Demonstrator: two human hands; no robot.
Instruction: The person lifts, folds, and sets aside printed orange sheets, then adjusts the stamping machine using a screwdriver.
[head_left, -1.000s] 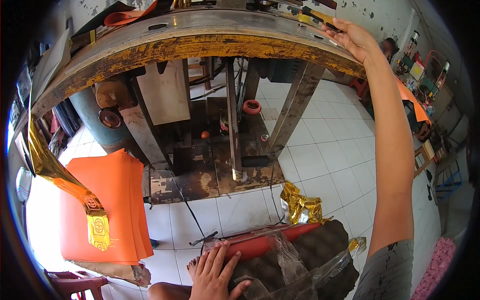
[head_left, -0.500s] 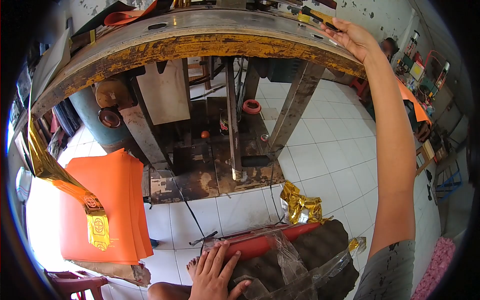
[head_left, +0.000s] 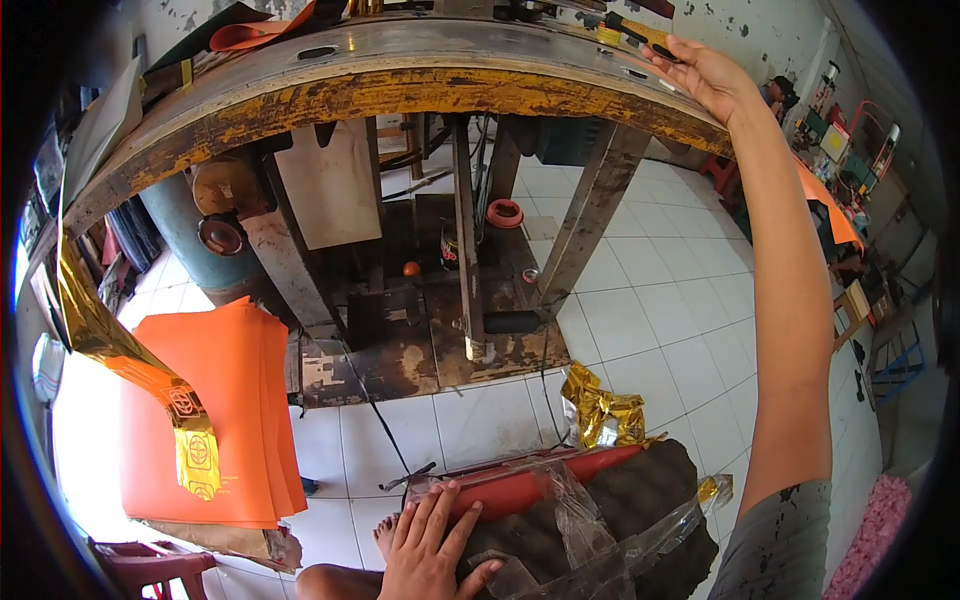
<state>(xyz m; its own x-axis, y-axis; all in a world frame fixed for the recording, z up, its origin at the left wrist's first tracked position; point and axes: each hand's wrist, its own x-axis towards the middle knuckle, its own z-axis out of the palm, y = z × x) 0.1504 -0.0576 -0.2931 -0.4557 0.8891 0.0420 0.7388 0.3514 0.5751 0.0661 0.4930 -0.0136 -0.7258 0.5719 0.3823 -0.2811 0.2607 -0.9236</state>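
Note:
My left hand (head_left: 425, 545) lies flat, fingers stretched, on the edge of a red plastic seat (head_left: 500, 495). Dark foam padding (head_left: 655, 500) covers part of the seat, held by clear tape (head_left: 580, 530). My right arm reaches up to the workbench (head_left: 400, 95). There my right hand (head_left: 705, 80) has its thumb and fingers closed on the black end of a black-handled tool (head_left: 645, 38); its exact kind is unclear. A small yellow roll (head_left: 607, 35) sits beside this tool on the metal top.
Orange sheets (head_left: 210, 410) are stacked at the left, a gold foil strip (head_left: 150, 370) hanging over them. Crumpled gold foil (head_left: 605, 410) lies on the tiles. Beneath the bench are metal legs (head_left: 595, 215), a blue-grey cylinder (head_left: 180, 230) and a pink bowl (head_left: 504, 212). Another person (head_left: 778, 92) is behind.
The person in the background has shifted their head slightly. Both of my hands stay where they were.

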